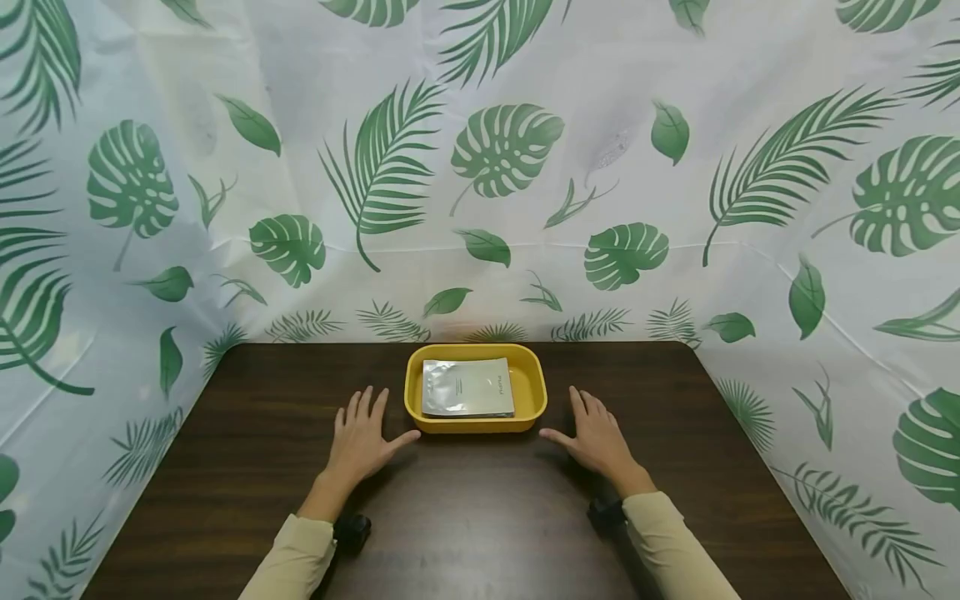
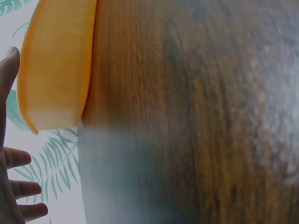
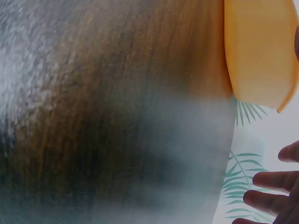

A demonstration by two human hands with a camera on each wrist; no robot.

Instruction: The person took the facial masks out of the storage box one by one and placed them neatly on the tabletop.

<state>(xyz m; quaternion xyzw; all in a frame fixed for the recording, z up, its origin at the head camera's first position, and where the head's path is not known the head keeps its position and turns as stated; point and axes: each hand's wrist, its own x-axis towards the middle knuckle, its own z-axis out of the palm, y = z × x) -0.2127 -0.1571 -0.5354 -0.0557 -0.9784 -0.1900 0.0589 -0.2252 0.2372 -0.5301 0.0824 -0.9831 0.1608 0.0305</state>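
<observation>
A yellow rectangular tray (image 1: 467, 426) with rounded corners stands at the far edge of the dark wooden table (image 1: 472, 500). Inside it lies a flat silver and pale sachet (image 1: 468, 387) with small print, toward the tray's left side. My left hand (image 1: 360, 442) is spread at the tray's left front corner, thumb pointing at the rim. On the other side my right hand (image 1: 596, 437) is spread too, its thumb near the right front corner. Neither hand holds anything. Both wrist views show the tray's outer wall (image 2: 58, 65) beside the extended fingers.
A white curtain (image 1: 525, 275) printed with green leaves hangs behind the table and along both sides. Dark wrist-worn devices sit on the left wrist (image 1: 351, 532) and the right wrist (image 1: 606, 515). Light glares on the tabletop in front of the tray.
</observation>
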